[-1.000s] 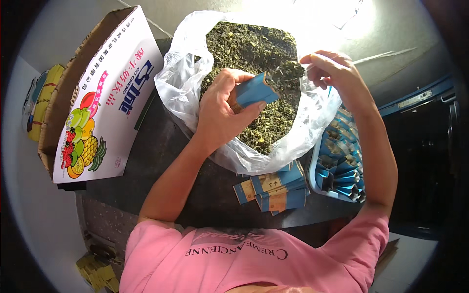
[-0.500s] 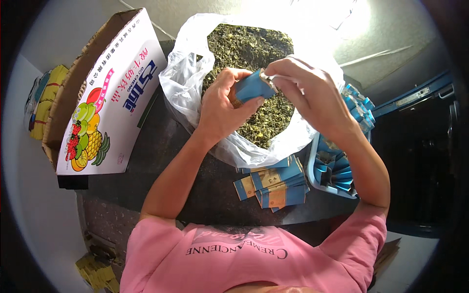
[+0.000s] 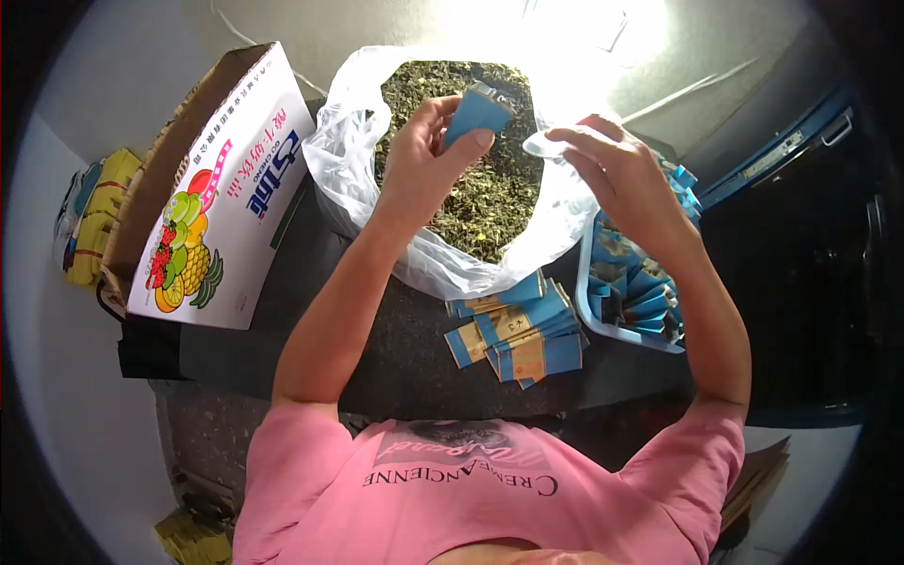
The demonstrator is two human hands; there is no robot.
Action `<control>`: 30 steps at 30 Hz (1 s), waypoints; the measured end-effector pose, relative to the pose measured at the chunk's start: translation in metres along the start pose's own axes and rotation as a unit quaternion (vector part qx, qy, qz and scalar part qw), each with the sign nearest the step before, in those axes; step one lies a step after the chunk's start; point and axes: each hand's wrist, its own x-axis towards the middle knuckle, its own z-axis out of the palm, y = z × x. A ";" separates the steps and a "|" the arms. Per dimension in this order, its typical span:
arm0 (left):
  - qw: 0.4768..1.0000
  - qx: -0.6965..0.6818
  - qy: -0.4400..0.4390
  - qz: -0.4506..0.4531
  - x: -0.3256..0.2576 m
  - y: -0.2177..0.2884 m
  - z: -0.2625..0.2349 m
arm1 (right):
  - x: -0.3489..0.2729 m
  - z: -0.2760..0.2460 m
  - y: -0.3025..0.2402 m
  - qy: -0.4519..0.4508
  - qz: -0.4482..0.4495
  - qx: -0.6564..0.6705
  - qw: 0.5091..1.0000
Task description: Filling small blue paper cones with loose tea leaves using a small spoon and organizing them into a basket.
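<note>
My left hand (image 3: 426,158) is closed around a small blue paper packet (image 3: 477,115), tilted with its mouth up and to the right. What is inside the packet cannot be made out. To the right, my right hand (image 3: 617,169) pinches a white spoon-like scoop (image 3: 544,144) near the bag's right rim, apart from the packet. Under both hands lies a heap of dried green leaves (image 3: 480,212) in a white plastic bag (image 3: 344,193). Flat blue-and-tan packets (image 3: 527,330) overlap on the dark table in front of the bag.
A light blue basket (image 3: 626,334) at the right holds several upright blue packets (image 3: 650,301), partly behind my right forearm. A white printed cardboard box (image 3: 235,188) stands tilted at the left. Yellow bundles (image 3: 99,212) sit beyond it. The dark table (image 3: 311,282) lies beneath.
My right hand has drawn away from the packet's mouth to the right, and the white scoop now shows clearly. My left hand still holds the packet. The whole view has shifted slightly.
</note>
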 end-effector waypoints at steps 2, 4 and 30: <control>1.000 0.019 -0.009 0.021 0.003 -0.006 0.005 | -0.007 0.000 -0.005 0.002 -0.020 0.001 1.000; 0.999 -0.003 -0.026 0.037 0.001 -0.006 0.008 | -0.017 0.003 -0.004 0.027 -0.065 -0.013 0.997; 0.906 0.021 -0.422 0.017 -0.095 0.007 0.118 | -0.204 0.004 -0.040 0.133 0.108 0.197 0.965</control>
